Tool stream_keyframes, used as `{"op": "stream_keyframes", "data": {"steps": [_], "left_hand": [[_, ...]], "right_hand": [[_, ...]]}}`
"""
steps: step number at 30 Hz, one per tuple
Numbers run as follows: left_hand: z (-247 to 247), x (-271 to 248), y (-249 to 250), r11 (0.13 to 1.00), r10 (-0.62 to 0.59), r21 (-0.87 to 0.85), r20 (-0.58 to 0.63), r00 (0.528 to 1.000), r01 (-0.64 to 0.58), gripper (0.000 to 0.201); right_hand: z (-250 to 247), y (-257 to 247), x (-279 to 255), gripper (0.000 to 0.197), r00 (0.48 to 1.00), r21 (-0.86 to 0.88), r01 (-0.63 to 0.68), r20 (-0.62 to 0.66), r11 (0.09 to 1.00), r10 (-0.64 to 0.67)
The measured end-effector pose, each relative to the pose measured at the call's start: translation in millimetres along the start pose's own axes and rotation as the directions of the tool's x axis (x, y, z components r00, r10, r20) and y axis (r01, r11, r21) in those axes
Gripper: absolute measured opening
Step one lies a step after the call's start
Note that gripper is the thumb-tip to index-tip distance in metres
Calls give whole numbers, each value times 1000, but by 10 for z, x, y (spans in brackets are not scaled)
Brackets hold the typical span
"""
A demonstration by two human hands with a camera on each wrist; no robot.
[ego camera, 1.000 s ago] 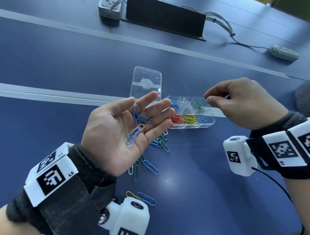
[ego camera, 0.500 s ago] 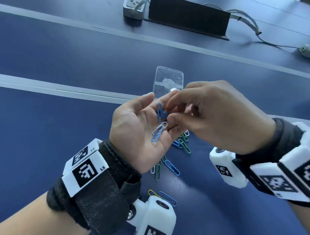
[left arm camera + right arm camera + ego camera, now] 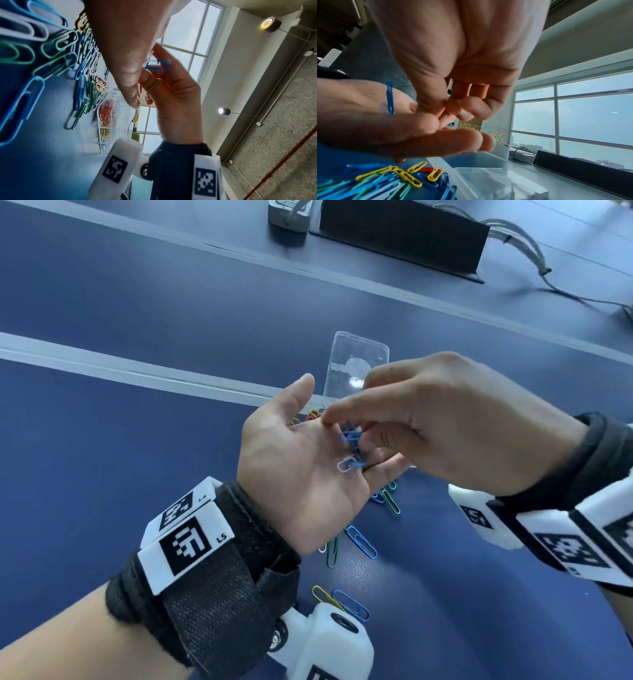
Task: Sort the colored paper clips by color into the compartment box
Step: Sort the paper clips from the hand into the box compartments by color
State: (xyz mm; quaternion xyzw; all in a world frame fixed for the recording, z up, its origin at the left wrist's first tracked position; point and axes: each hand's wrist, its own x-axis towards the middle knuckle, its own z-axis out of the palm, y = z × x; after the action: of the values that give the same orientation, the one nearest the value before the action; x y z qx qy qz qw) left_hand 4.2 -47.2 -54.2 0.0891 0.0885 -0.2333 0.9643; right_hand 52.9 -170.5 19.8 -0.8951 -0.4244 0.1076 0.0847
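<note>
My left hand (image 3: pixel 305 457) lies palm up and open above the table. On its fingers rest blue paper clips (image 3: pixel 351 440) and one white clip (image 3: pixel 347 465). My right hand (image 3: pixel 349 429) reaches over those fingers and pinches a blue clip (image 3: pixel 161 65) between thumb and fingertips. The right wrist view shows another blue clip (image 3: pixel 389 97) beside the white clip (image 3: pixel 382 106) on the left palm. In the head view both hands hide the clear compartment box; the left wrist view shows the box (image 3: pixel 109 117) holding red and yellow clips. Its clear lid (image 3: pixel 356 364) lies behind the hands.
Loose clips lie on the blue table under and near the hands: blue (image 3: pixel 361 542), green (image 3: pixel 332 549), yellow (image 3: pixel 323 595), and a mixed pile (image 3: pixel 393 180). A black cable box (image 3: pixel 400 237), a power strip (image 3: pixel 287 213) and cables (image 3: pixel 534 261) sit at the far edge.
My right hand moved left from above the box onto the left hand's fingers and has closed on a blue clip there. The left hand stays palm up.
</note>
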Motion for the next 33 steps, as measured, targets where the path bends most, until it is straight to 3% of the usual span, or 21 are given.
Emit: {"op": "stream_keyframes", "data": {"steps": [3, 8, 11, 14, 16, 18, 22, 25, 29, 33], "left_hand": [[-30, -14, 14, 997, -23, -66, 89, 996, 29, 69], [-27, 5, 36, 1000, -22, 0, 42, 999, 22, 75], [-2, 6, 56, 1000, 12, -5, -27, 1000, -12, 71], [23, -6, 79, 997, 64, -43, -39, 997, -65, 70], [35, -19, 87, 997, 69, -31, -47, 997, -71, 68], [28, -28, 88, 998, 63, -3, -56, 996, -63, 68], [30, -39, 105, 997, 78, 20, -81, 994, -76, 66], [18, -41, 116, 997, 80, 23, -82, 993, -78, 64], [17, -34, 84, 996, 87, -8, -73, 994, -88, 62], [15, -19, 69, 995, 100, 13, -89, 991, -99, 60]], "right_hand": [[12, 37, 4, 24, 1000, 23, -20, -12, 1000, 20], [1, 65, -30, 12, 990, 13, -19, -139, 1000, 20], [-72, 52, -79, 9, 971, 152, -46, -225, 987, 80], [-112, -5, -142, 16, 987, 377, -124, -45, 918, 151], [-57, -71, -158, 23, 987, 284, -159, 56, 946, 150], [11, -119, -143, 27, 986, 145, -164, 62, 976, 157], [46, -151, -106, 23, 977, 137, -214, 41, 967, 210], [68, -163, -128, 14, 979, 176, -199, -6, 964, 204], [-37, -44, -223, 11, 970, 349, -198, -67, 916, 235], [-209, 235, -358, 13, 895, 411, -269, -226, 871, 383]]}}
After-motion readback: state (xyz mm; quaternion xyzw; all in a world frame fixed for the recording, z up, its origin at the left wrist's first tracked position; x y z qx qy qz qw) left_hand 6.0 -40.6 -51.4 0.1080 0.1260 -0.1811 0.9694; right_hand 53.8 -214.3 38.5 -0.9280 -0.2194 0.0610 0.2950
